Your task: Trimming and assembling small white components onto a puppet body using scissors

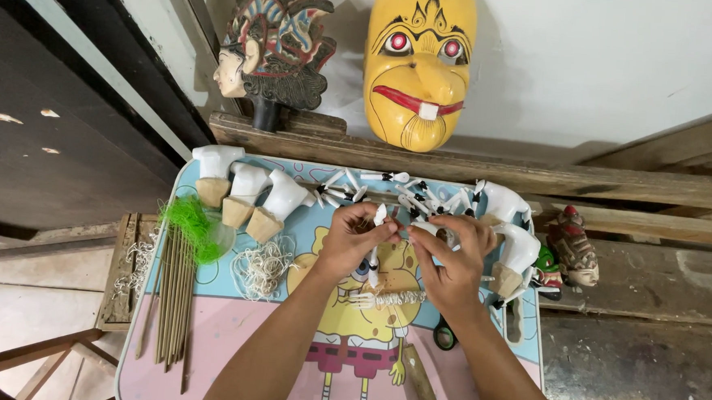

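White painted wood: I saw a small white puppet limb [379, 225] pinched between both hands above the desk [227, 339], its long axis running upright, away from me. The left hand [352, 242] had its fingers [371, 217] closed on the upper end; the right hand [450, 258] pinched beside it. A string-wrapped bundle [387, 299] lay just below. The desk's cover showed a yellow cartoon figure on pink and blue.
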